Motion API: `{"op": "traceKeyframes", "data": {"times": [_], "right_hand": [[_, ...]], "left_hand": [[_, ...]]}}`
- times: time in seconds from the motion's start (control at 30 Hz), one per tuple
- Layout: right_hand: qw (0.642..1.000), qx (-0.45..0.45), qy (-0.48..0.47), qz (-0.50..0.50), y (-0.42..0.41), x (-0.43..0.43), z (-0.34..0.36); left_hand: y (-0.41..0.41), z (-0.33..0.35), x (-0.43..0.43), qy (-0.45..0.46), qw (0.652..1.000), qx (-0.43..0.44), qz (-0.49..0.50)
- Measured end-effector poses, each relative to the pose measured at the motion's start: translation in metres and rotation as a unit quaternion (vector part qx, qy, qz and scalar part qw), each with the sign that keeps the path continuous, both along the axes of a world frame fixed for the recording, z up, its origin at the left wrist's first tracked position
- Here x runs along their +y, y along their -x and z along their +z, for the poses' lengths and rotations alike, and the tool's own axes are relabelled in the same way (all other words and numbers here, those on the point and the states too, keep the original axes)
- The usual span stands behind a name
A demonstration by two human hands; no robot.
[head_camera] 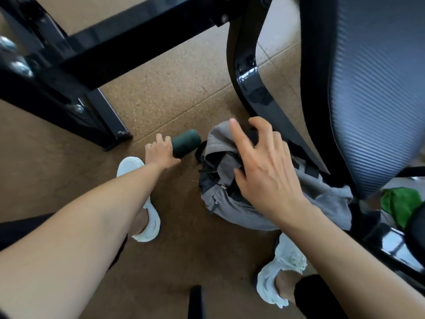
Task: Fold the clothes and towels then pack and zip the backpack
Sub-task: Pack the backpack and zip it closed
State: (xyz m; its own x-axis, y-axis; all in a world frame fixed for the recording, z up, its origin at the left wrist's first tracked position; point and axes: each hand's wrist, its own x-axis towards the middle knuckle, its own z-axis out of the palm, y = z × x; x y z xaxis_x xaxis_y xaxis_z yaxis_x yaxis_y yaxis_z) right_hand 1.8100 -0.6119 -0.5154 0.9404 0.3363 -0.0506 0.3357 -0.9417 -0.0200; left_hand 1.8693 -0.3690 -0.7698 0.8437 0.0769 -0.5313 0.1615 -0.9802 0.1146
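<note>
A grey backpack lies on the brown floor beside a chair, its top open with dark lining showing. A rolled dark green towel lies on the floor just left of the backpack's opening. My left hand grips the near end of that roll. My right hand hovers over the backpack with its fingers spread and relaxed, holding nothing. A bright green cloth shows at the right edge behind the chair.
A black office chair with a mesh back and glossy black frame stands right above the backpack. A black table leg and frame rise at the left. My two feet in white shoes stand on the floor.
</note>
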Motion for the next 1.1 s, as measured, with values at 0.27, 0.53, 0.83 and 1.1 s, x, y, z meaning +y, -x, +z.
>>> {"op": "traceKeyframes", "data": {"times": [0.27,0.53,0.83,1.1], "right_hand": [[0.996,0.027,0.079,0.038,-0.008,0.004,0.006],[0.958,0.147,0.186,0.160,-0.060,0.061,0.005],[0.875,0.314,0.326,0.175,-0.088,0.085,-0.050],[0.919,0.337,0.175,0.103,-0.091,0.053,-0.056]], "left_hand": [[0.037,0.068,-0.005,0.284,0.903,0.084,0.310],[0.059,0.104,0.006,0.501,0.685,0.153,0.507],[0.073,0.099,0.014,0.514,0.639,0.164,0.548],[0.056,0.124,-0.002,0.647,0.468,0.298,0.523]]}}
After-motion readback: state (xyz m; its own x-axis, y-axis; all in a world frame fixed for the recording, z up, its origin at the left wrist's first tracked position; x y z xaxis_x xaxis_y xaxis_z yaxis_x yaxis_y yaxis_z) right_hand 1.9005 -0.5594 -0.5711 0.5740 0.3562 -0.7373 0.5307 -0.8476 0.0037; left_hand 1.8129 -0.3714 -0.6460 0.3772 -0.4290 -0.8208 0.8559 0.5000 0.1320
